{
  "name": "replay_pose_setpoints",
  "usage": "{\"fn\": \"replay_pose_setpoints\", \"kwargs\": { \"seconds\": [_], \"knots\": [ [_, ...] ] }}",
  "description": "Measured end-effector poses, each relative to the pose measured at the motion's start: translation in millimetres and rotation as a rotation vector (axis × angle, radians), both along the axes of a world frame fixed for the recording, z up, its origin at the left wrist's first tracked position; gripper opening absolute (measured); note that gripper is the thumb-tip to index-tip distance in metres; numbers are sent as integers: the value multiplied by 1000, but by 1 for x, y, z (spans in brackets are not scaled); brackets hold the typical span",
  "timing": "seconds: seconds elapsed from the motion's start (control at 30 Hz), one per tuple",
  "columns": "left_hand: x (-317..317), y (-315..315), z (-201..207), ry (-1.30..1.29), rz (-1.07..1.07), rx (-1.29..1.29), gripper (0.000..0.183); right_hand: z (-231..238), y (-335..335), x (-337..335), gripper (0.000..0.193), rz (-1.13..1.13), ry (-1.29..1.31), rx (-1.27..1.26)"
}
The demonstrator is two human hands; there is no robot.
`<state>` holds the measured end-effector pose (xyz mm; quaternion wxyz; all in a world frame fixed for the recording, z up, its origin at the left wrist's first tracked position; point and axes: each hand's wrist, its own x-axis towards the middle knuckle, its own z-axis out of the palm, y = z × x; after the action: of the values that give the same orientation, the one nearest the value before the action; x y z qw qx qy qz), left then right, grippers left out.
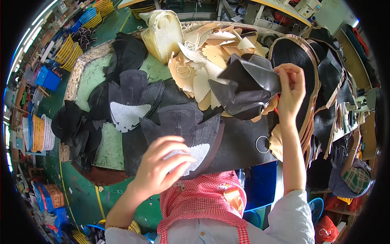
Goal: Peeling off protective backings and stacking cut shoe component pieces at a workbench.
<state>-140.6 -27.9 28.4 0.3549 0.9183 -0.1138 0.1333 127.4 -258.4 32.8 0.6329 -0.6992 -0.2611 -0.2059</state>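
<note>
My right hand (291,89) pinches the edge of a glossy black leather piece (248,83) with folded flaps, raised over the pale scraps. Toward the table's near edge, my left hand (164,162) hovers over or rests lightly on a matte black shoe-upper piece (174,122), its fingers loosely extended and slightly apart. Partly under those fingers shows a pale grey patch with a zigzag edge (200,156) on that piece. Just beyond lies a stack of similar black pieces (130,83), the top one bearing a grey patch (129,114).
Cream and tan scraps (209,61) pile up at the far middle beside a yellowish plastic container (163,34). Large black pieces with tan edges (294,53) are stacked at the right. More black pieces (75,130) sit at the left. A person (353,175) is at the far right.
</note>
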Motion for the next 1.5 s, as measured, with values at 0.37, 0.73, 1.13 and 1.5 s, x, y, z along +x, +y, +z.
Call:
{"fn": "replay_pose_setpoints", "kwargs": {
  "seconds": [0.37,0.73,1.13,1.5],
  "knots": [
    [35,-50,-5,173,145,-558,15,23,21,-120,33,685,60,-506],
    [33,-49,10,241,47,-718,15,28,18,-122,32,406,-107,-494],
    [21,-51,17,243,65,-701,11,30,7,-148,32,529,16,-502],
    [19,-63,3,63,167,-215,8,22,10,-154,23,420,-6,-501]
  ]
}}
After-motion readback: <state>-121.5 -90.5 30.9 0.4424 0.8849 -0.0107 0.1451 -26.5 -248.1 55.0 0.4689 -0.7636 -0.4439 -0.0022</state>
